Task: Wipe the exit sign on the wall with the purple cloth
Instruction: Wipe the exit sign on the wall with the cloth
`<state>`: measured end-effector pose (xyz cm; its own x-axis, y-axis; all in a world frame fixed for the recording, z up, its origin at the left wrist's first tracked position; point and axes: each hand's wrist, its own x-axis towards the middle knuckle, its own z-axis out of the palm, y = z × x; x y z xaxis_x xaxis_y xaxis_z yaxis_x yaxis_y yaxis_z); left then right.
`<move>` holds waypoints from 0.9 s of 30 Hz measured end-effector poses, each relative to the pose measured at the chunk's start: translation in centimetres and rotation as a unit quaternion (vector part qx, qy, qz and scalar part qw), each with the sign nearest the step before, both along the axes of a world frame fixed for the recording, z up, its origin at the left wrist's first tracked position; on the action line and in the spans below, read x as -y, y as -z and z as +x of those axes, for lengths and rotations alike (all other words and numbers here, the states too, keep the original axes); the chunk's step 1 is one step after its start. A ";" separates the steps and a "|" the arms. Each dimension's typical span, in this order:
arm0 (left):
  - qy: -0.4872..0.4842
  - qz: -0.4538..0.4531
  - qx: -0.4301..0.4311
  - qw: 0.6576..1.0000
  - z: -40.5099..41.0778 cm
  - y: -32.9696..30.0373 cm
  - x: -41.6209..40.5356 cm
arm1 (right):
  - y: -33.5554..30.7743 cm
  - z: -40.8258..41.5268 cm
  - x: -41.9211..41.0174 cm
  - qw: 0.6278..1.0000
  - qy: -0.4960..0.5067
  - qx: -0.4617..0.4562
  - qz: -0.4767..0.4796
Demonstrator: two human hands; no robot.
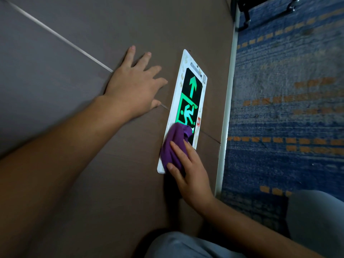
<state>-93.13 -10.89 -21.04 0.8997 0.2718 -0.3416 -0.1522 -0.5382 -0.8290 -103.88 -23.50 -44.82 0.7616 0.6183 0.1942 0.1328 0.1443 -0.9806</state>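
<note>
1. Knees [186, 246], grey-trousered, lowest in view and nearest the camera; person crouched close to the wall [74, 43].
2. Right hand [188, 170]: fingers closed over the bunched cloth [175, 144], pressing it flat on the near end of the sign [188, 101]. Forearm enters from the lower right.
3. Cloth: purple, crumpled, covering the sign's near end and part of its near-left white border; its far edge touches the running-figure symbol.
4. Sign: long flat panel fixed low on the wall, just beside the white skirting [228, 108]. Long axis runs away from the right hand, from near end to far end. Green arrow and figure on black, white frame with brownish spots along the far border.
5. Left hand [134, 84]: fingers spread, palm flat on the wall, holding nothing; just left of the sign, near its middle, apparently bracing.
6. Key relation: uncleaned length lies straight ahead of the right hand, along the long axis; the right hand is the one to work it.
7. Room: wall bare on the left; skirting and blue carpet [288, 118] close on the right limit sideways strokes, judged.
</note>
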 end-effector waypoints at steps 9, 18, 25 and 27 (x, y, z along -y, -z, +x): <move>0.007 0.001 0.007 1.000 0.1 0.6 -0.2 | -1.3 8.0 -3.5 0.997 0.044 0.039 -0.047; -0.005 -0.004 0.010 1.000 0.4 0.9 -0.3 | -2.3 10.9 -3.1 0.998 0.024 0.021 -0.048; -0.004 -0.010 0.020 1.000 0.4 1.2 -0.4 | -0.8 6.0 -0.3 0.997 -0.026 0.043 -0.063; -0.007 -0.010 0.023 1.000 0.4 1.2 -0.4 | -1.1 6.7 -0.9 0.998 -0.008 0.036 -0.058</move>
